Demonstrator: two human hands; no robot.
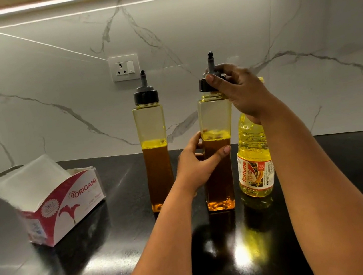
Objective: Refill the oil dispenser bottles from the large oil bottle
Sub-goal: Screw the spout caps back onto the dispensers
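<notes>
Two tall square dispenser bottles with black caps and grey spouts stand on the black counter, each about half full of amber oil. The left dispenser bottle (153,141) stands untouched. My left hand (197,163) grips the body of the right dispenser bottle (214,118) at mid height. My right hand (236,90) grips that bottle's black cap (203,85) from above, its fingers curled round it. The large oil bottle (254,162), yellow with a Fortune label, stands just right of it, its top hidden behind my right wrist.
An open Origami tissue box (63,200) with white tissues sits at the left of the counter (121,250). A wall socket (124,68) is set in the marble backsplash behind the bottles.
</notes>
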